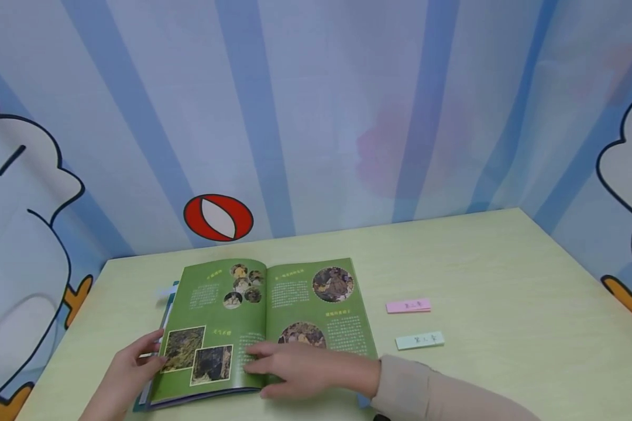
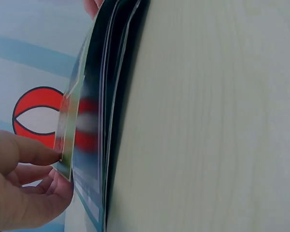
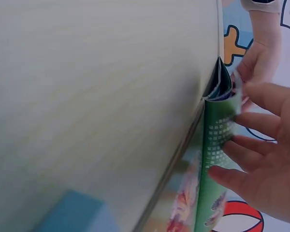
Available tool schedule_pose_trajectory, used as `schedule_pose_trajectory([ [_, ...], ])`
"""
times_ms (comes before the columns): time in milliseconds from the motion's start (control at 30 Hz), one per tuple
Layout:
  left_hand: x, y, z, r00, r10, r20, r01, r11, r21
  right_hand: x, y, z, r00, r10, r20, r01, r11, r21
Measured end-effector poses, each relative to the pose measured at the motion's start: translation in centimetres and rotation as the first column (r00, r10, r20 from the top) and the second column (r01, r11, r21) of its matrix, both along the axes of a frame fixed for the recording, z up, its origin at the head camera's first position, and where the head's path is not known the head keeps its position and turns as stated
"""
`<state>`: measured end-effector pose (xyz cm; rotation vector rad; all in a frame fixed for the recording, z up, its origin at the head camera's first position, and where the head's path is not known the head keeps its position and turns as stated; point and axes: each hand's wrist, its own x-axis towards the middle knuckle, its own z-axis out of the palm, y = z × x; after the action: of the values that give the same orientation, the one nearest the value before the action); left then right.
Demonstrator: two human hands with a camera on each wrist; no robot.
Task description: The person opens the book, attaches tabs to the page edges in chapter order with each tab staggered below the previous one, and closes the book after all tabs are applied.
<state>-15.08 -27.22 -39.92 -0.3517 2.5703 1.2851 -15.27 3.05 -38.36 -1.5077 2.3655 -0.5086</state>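
An open magazine [image 1: 247, 327] with green pages, small photos and printed text lies on the table, its spine near the middle. At its left edge my left hand [image 1: 123, 371] pinches a page between thumb and fingers. The left wrist view shows that page [image 2: 70, 130] lifted off the dark sheets below. My right hand [image 1: 308, 368] lies across the lower part of the magazine with fingers spread, fingertips by the inner margin of the left page. In the right wrist view those fingers [image 3: 232, 179] are straight against the curved page.
Right of the magazine lie a pink paper slip [image 1: 408, 306] and a pale green one [image 1: 419, 340], both with handwriting. A blue piece [image 1: 364, 401] shows below my right forearm. Behind the pale table [image 1: 479, 263] hangs a striped blue backdrop [image 1: 326, 117] with cartoon figures.
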Motion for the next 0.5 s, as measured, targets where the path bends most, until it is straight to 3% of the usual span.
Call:
schedule_pose_trajectory([
  [233,-0.3,-0.7,-1.0,1.0,-0.001,0.012,0.001,0.998,-0.067,-0.8,-0.1,0.0,0.99,0.108,0.088,-0.116,0.989,0.093],
  [367,-0.5,-0.8,-1.6,1.0,-0.015,0.01,0.016,0.989,-0.148,-0.9,-0.2,0.0,0.989,0.127,0.081,-0.138,0.98,0.142],
  [500,-0.4,-0.6,-1.5,0.994,-0.103,-0.031,0.09,0.955,-0.282,-0.7,-0.4,0.0,0.991,0.129,0.031,-0.133,0.969,0.209],
])
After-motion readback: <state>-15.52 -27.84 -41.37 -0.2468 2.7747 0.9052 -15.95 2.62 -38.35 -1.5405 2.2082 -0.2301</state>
